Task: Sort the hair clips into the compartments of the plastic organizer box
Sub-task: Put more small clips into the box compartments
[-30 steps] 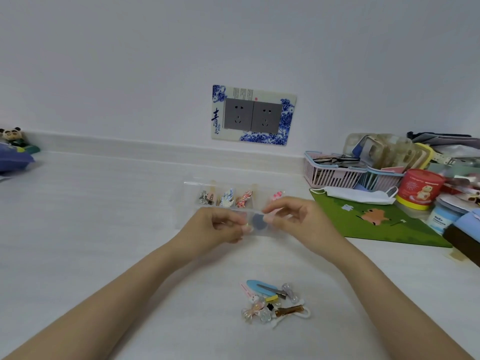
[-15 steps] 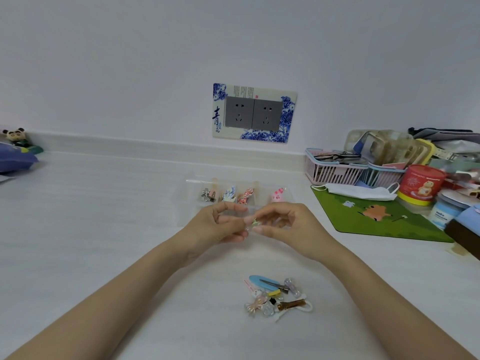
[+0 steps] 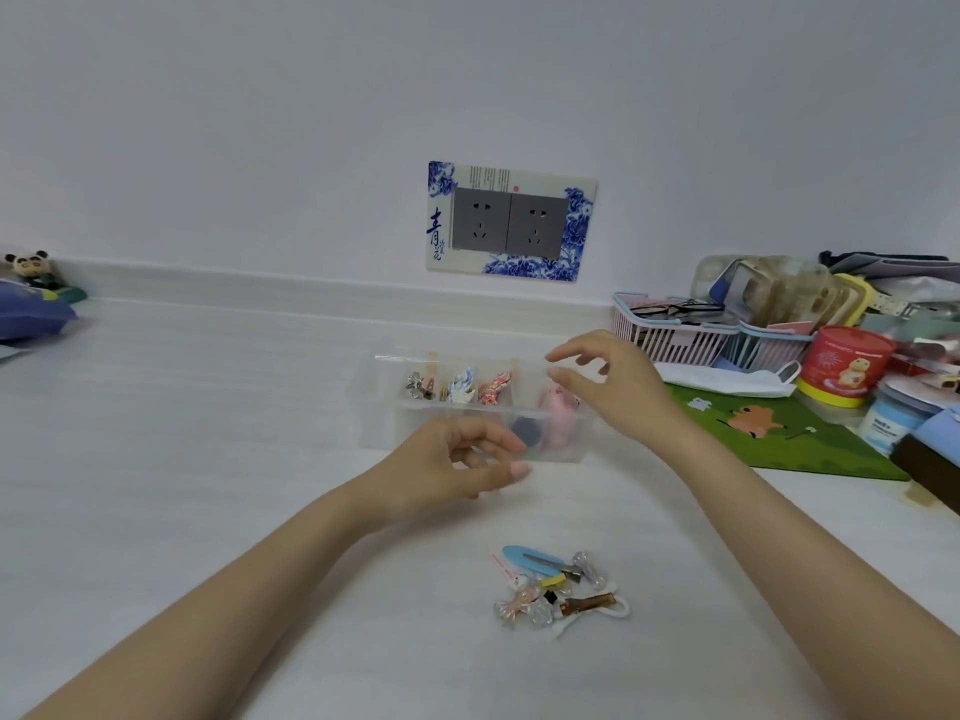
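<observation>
White and wide, the tabletop (image 3: 208,459) runs back to a pale wall with a blue-patterned double socket plate (image 3: 511,220). On it stands the clear plastic organizer box (image 3: 374,407), with its far row of compartments holding four clips, one each: a silver one, a blue-white one, a red patterned one and a soft pink one (image 3: 558,413); a dark round piece (image 3: 527,431) lies in the near row. The left hand (image 3: 457,459) hovers at the box's near wall, its grip loosely curled and holding nothing that I can see. The right hand (image 3: 608,381) hangs over the pink clip's compartment with its grip spread and empty. One small heap of unsorted hair clips (image 3: 558,587), perhaps seven or eight, waits nearer to the person. The light box may slide or tip if a finger pushes its wall, and the tangled clips may lift together.
</observation>
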`<state>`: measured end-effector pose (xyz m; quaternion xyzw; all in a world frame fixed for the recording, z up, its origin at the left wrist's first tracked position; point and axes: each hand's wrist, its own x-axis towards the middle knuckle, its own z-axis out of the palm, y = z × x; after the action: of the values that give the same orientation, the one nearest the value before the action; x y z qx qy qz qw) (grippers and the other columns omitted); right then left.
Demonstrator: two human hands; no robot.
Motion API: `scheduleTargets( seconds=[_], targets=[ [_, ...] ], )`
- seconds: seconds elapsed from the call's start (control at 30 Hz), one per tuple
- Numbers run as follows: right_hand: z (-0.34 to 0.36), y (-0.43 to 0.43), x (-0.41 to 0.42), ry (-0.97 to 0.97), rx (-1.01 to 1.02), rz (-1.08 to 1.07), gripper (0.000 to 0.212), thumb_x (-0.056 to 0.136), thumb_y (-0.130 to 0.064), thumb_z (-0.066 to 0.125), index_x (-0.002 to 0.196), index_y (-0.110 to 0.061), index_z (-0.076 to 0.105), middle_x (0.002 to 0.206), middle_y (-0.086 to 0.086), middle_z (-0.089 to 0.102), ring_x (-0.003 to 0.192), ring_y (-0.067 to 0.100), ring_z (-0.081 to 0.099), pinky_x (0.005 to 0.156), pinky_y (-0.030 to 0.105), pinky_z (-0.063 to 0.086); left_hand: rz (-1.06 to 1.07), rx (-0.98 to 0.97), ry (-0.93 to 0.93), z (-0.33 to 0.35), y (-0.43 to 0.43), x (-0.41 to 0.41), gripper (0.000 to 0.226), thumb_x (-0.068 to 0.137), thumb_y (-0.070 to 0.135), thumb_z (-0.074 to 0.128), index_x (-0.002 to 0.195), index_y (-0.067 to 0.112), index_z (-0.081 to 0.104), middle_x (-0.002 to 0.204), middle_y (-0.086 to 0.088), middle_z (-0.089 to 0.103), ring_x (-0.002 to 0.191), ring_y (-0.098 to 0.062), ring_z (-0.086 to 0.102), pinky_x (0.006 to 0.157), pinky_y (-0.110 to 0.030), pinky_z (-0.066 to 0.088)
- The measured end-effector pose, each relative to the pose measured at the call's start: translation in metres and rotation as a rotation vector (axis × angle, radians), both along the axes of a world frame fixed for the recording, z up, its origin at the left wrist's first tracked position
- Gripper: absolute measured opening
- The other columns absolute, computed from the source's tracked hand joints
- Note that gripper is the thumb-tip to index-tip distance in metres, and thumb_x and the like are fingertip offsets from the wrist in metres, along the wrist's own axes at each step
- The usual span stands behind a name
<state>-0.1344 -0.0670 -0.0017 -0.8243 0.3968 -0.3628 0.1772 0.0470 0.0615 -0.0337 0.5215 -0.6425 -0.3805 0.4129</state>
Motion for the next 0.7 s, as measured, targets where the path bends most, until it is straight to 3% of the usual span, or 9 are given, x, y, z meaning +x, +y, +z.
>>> scheduleTargets(
  seconds=[0.1, 0.17, 0.23, 0.33, 0.47, 0.57, 0.7],
  targets=[
    [0.004, 0.027, -0.018, -0.075, 0.127, 0.142, 0.008, 0.078, -0.018, 0.073, 0.086, -0.016, 0.072, 0.096, 0.004, 0.072, 0.073, 0.007, 0.057, 0.063, 0.011, 0.039, -0.146, 0.0, -0.175, 0.002, 0.009, -0.006, 0.02, 0.074, 0.03, 0.078, 0.092, 0.026, 0.071, 0.085, 0.023, 0.065, 0.073, -0.001, 0.054, 0.072, -0.019, 0.046],
    [-0.001, 0.049, -0.033, 0.044, 0.312, 0.312, 0.015, 0.073, -0.025, 0.077, 0.084, -0.016, 0.072, 0.094, 0.006, 0.073, 0.07, 0.007, 0.056, 0.067, 0.019, 0.042, -0.227, 0.009, -0.314, 0.002, 0.015, -0.011, 0.028, 0.067, 0.038, 0.081, 0.091, 0.033, 0.069, 0.085, 0.02, 0.058, 0.077, -0.003, 0.052, 0.073, -0.019, 0.043],
    [-0.013, 0.066, -0.048, 0.189, 0.41, 0.399, 0.025, 0.067, -0.041, 0.079, 0.085, -0.024, 0.072, 0.097, 0.004, 0.07, 0.074, 0.018, 0.058, 0.069, 0.028, 0.044, -0.266, 0.007, -0.418, 0.0, 0.018, -0.017, 0.036, 0.062, 0.041, 0.084, 0.092, 0.035, 0.066, 0.087, 0.017, 0.052, 0.078, -0.005, 0.05, 0.071, -0.018, 0.04],
    [-0.026, 0.08, -0.061, 0.341, 0.421, 0.385, 0.036, 0.061, -0.053, 0.076, 0.092, -0.037, 0.068, 0.102, 0.001, 0.065, 0.09, 0.032, 0.055, 0.077, 0.04, 0.046, -0.284, -0.027, -0.478, -0.002, 0.02, -0.023, 0.036, 0.061, 0.038, 0.085, 0.09, 0.031, 0.064, 0.079, 0.027, 0.048, 0.07, 0.001, 0.043, 0.063, -0.012, 0.035],
    [-0.029, 0.088, -0.066, 0.407, 0.437, 0.419, 0.038, 0.065, -0.042, 0.08, 0.1, -0.041, 0.065, 0.103, -0.01, 0.059, 0.092, 0.015, 0.05, 0.081, 0.03, 0.04, -0.244, -0.034, -0.488, -0.007, 0.018, -0.021, 0.037, 0.062, 0.043, 0.084, 0.09, 0.03, 0.064, 0.081, 0.018, 0.049, 0.071, -0.001, 0.043, 0.063, -0.014, 0.035],
    [-0.028, 0.088, -0.062, 0.396, 0.392, 0.387, 0.033, 0.068, -0.037, 0.08, 0.099, -0.038, 0.068, 0.092, -0.019, 0.06, 0.079, 0.002, 0.048, 0.071, 0.02, 0.038, -0.174, -0.059, -0.489, -0.011, 0.014, -0.019, 0.034, 0.063, 0.047, 0.081, 0.089, 0.031, 0.065, 0.08, 0.016, 0.05, 0.069, -0.001, 0.043, 0.062, -0.014, 0.036],
    [-0.03, 0.08, -0.049, 0.27, 0.402, 0.316, 0.031, 0.07, -0.025, 0.081, 0.099, -0.026, 0.07, 0.07, -0.028, 0.06, 0.06, -0.002, 0.047, 0.058, 0.009, 0.035, -0.074, -0.091, -0.453, -0.016, 0.004, -0.007, 0.027, 0.068, 0.044, 0.079, 0.088, 0.03, 0.066, 0.086, 0.015, 0.058, 0.066, -0.004, 0.044, 0.064, -0.016, 0.04]
  ],
)
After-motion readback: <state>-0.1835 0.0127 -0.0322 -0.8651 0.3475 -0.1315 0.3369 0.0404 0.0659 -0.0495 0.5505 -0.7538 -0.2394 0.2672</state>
